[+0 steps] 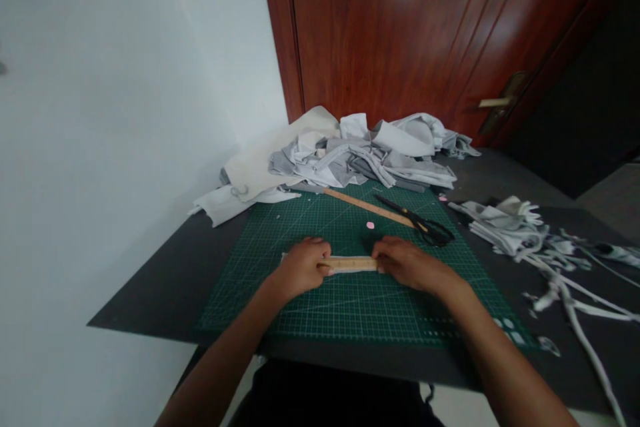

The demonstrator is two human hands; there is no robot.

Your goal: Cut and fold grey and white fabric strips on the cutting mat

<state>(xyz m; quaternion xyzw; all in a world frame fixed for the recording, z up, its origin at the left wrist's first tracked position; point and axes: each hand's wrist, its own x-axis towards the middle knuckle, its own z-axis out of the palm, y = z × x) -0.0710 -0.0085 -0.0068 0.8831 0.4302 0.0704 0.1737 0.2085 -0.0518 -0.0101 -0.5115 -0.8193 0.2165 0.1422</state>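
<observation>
The left hand (306, 267) grips the left end of the short ruler (353, 263), thumb on its near side and fingers curled at the far side; the right hand (400, 260) grasps the right end, fingers bent down over it; whether either also pinches the cloth strip (350, 271) beneath, I cannot tell. The short ruler lies on the strip, whose pale edges show along both long sides; both rest mid-mat, roughly level, on the green mat (350, 313); the mat lies on a dark table (165, 280).

Just beyond the hands, a pink chip (370, 225) sits on the mat; behind it the long ruler (365, 205) runs slantwise, and the scissors (419, 221) lie over its right end, handles toward the right, nearest the right hand; a heap (350, 153) of white and grey cloth covers the mat's far edge and blocks the back of the table; a folded pile (505, 223) sits right of the mat, with loose strips (565, 293) trailing from it toward the table's near right side; a white wall (125, 113) bounds the left, and a brown door (390, 33) stands behind the heap.
</observation>
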